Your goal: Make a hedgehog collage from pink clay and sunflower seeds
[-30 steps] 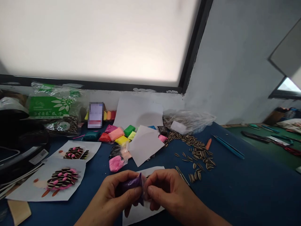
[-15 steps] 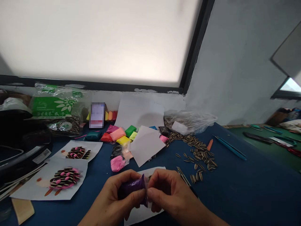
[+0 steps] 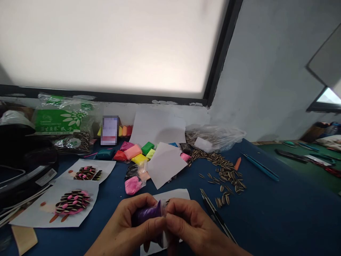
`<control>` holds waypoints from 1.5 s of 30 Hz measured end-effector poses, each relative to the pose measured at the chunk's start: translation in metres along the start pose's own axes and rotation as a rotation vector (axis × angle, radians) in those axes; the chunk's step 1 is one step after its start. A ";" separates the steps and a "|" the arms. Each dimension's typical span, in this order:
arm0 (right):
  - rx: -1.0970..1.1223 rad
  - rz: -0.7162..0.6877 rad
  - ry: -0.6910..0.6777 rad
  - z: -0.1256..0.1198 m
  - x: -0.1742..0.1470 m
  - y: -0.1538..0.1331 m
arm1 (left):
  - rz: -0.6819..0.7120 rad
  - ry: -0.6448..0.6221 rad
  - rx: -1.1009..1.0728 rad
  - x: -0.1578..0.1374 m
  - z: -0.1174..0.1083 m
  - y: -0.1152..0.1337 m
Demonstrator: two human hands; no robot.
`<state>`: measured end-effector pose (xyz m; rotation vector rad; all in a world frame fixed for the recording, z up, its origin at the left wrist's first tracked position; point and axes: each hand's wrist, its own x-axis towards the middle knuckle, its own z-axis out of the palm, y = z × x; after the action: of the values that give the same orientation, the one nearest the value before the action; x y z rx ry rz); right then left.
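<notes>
A small purple clay packet in clear plastic lies in the grip of my left hand, thumb in front and fingers behind. My right hand pinches the packet's clear plastic edge, its fingertips close against my left thumb. Beneath both hands is a white sheet, mostly covered by them; a bit of something dark shows on it. Just right of my right hand, a craft knife rests on the blue table.
Sunflower seeds are scattered to the right, near an orange stick and blue tweezers. Coloured clay packets and a folded white paper lie ahead. Two seed-and-clay hedgehog pictures are at left, below a green seed bag.
My hands have shifted slightly left and down with the purple packet. The right fingers have moved along its plastic edge, and more of the craft knife shows.
</notes>
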<state>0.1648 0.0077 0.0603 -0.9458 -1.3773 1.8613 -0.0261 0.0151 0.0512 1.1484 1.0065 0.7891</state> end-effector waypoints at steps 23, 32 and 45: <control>-0.008 -0.006 0.037 -0.001 0.005 0.004 | 0.047 -0.049 -0.038 -0.002 -0.002 -0.010; -0.013 0.016 -0.001 -0.007 0.006 0.007 | 0.044 -0.028 -0.031 0.001 -0.003 -0.012; 0.074 0.023 0.038 -0.004 0.004 0.006 | 0.046 0.040 0.014 -0.002 0.005 -0.005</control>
<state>0.1659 0.0114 0.0526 -0.9583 -1.2720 1.8885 -0.0224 0.0106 0.0470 1.1751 1.0231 0.8462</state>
